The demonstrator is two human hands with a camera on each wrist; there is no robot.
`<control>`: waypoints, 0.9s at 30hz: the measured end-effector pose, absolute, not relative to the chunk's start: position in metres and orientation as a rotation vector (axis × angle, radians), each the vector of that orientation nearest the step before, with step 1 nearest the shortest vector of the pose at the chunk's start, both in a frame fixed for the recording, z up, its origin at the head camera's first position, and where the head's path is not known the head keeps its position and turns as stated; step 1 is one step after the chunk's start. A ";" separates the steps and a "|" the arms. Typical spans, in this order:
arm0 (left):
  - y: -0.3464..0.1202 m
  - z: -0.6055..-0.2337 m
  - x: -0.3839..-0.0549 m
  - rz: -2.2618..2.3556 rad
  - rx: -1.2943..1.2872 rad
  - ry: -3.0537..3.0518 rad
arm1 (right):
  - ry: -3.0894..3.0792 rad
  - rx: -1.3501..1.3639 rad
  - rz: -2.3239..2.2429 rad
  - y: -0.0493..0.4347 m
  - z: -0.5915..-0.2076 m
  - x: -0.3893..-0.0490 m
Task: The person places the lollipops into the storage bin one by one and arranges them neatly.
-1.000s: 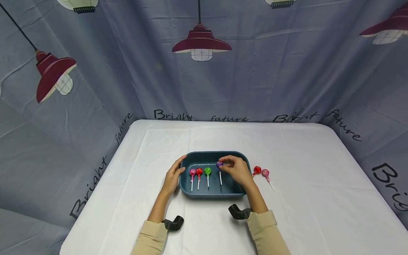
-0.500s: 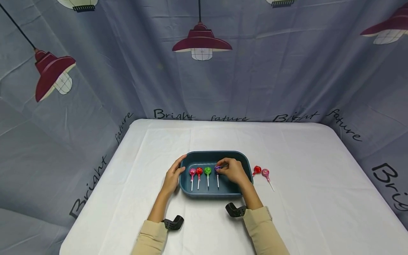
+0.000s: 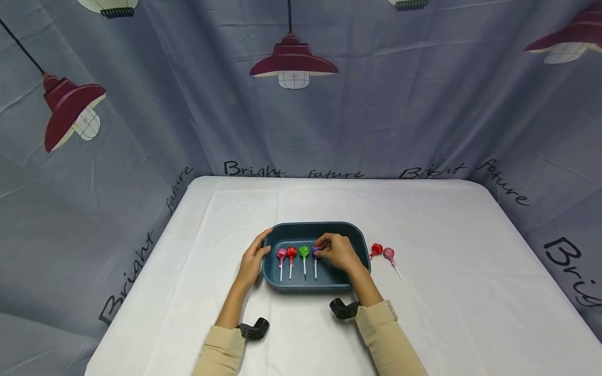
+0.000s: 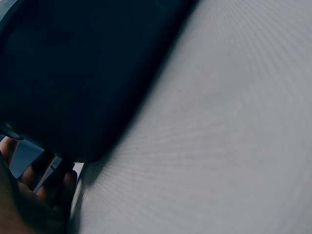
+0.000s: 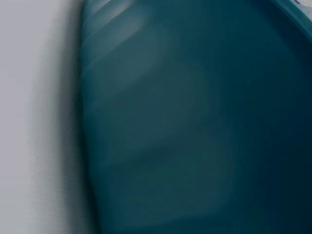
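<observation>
My right hand (image 3: 339,252) reaches into a dark teal rectangular tray (image 3: 310,286) and pinches a purple-wrapped lollipop (image 3: 315,268) by its head. The lollipop's white stick points towards me. In a row to its left in the tray lie a green lollipop (image 3: 304,251), a red lollipop (image 3: 291,251) and a pink lollipop (image 3: 281,253), sticks also towards me. My left hand (image 3: 251,263) holds the tray's left end, thumb at the rim. The left wrist view shows its fingers (image 4: 48,183) against the tray's outer side. The right wrist view shows only the tray and cloth, blurred.
Just right of the tray, another red lollipop (image 3: 377,249) and another pink lollipop (image 3: 389,254) lie on the white-covered table (image 3: 447,313). A grey curtain (image 3: 376,120) printed with lamps stands behind and along both sides.
My right hand has moved left with the purple lollipop, bringing it close beside the green one. The left hand has stayed at the tray's left end.
</observation>
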State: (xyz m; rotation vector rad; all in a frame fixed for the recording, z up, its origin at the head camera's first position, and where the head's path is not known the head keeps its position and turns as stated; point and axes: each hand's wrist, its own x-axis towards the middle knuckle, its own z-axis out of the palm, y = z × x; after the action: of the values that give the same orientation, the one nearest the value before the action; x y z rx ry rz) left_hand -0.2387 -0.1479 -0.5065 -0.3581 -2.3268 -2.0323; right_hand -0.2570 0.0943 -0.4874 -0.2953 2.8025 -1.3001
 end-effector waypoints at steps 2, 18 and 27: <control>-0.148 -0.505 -0.238 -2.034 -0.353 -2.323 | 2.809 -0.314 -1.290 0.094 -0.487 -0.257; -0.146 -0.505 -0.237 -2.035 -0.351 -2.333 | 2.817 -0.282 -1.252 0.093 -0.488 -0.254; -0.147 -0.505 -0.237 -2.027 -0.352 -2.331 | 2.869 -0.344 -1.220 0.095 -0.488 -0.251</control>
State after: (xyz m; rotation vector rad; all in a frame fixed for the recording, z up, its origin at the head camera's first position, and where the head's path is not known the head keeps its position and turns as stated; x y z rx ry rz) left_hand -0.2368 -0.1465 -0.5051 -0.3523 -2.3313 -2.0267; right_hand -0.2510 0.0946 -0.4878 -0.3445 2.8694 -1.2200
